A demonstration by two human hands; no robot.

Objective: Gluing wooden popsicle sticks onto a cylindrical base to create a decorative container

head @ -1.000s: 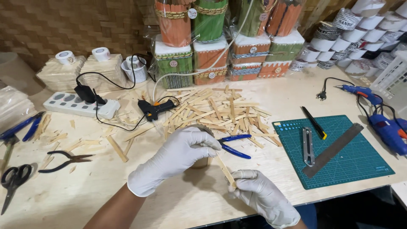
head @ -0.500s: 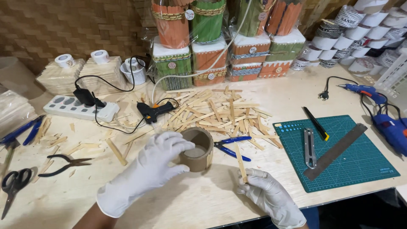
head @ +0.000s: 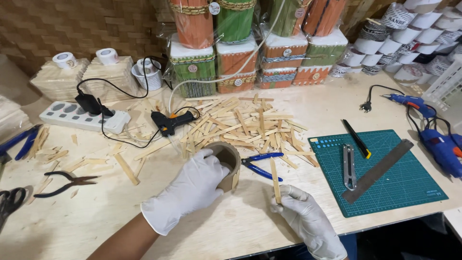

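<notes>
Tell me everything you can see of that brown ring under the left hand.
The cardboard ring is a short, open tube of plain brown card, hollow inside, lying tilted on the wooden table with its opening facing up and toward the camera. A pale wooden stick looks fixed upright on its outer wall at the right. The gloved left hand grips its near-left side, hiding that part. Blue-handled pliers lie just right of it; whether they touch is unclear.

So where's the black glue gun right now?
The black glue gun lies on the wooden table, left of centre in the head view, between the white power strip and the pile of wooden sticks.
</notes>
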